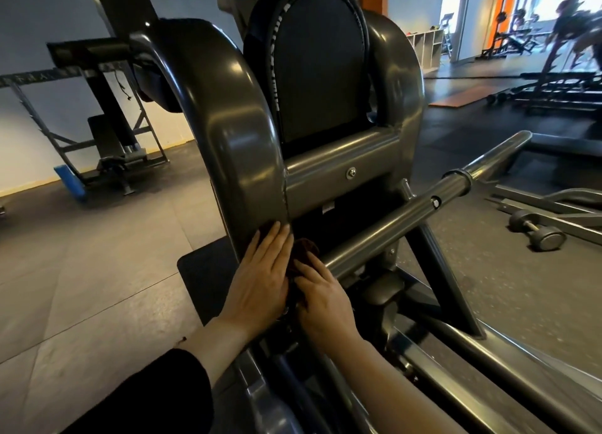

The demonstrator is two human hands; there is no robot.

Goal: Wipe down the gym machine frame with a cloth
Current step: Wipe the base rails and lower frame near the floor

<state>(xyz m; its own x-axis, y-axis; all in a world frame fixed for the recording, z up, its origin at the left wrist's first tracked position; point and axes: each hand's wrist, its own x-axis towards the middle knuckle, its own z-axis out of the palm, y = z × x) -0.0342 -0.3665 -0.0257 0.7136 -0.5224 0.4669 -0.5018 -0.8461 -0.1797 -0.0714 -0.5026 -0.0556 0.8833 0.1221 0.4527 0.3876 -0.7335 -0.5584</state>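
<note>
Item one, our grip: our left hand (pixel 265 270) lies flat with straight fingers pressed on the lower stretch of the curved frame upright (pixel 241 160), released rather than clenched, with a corner of the cloth (pixel 303 254) showing under its fingertips. Our right hand (pixel 322 298) sits just beside it, fingers bent over the dark reddish cloth; we judge it holds the cloth bunched, though the fold hides the fingertips. Item two, the cloth: wedged between both hands, at the inner edge of the upright, below the crossbar (pixel 338 168). Item three, the governing relation: the upright's long axis runs up and away from our hands, arching over at the top, so unwiped metal lies chiefly above the grip; the left hand is nearer that face, the right nearer the slanted round bar (pixel 417 210). Item four, surroundings: black back pad (pixel 317 65) inside the arch, dumbbell (pixel 537 231) on the floor to the right, another machine (pixel 114 114) at left. Item five, writing: lettering runs along the pad's edge, too blurred to read; a small white label below the crossbar is likewise illegible.
</note>
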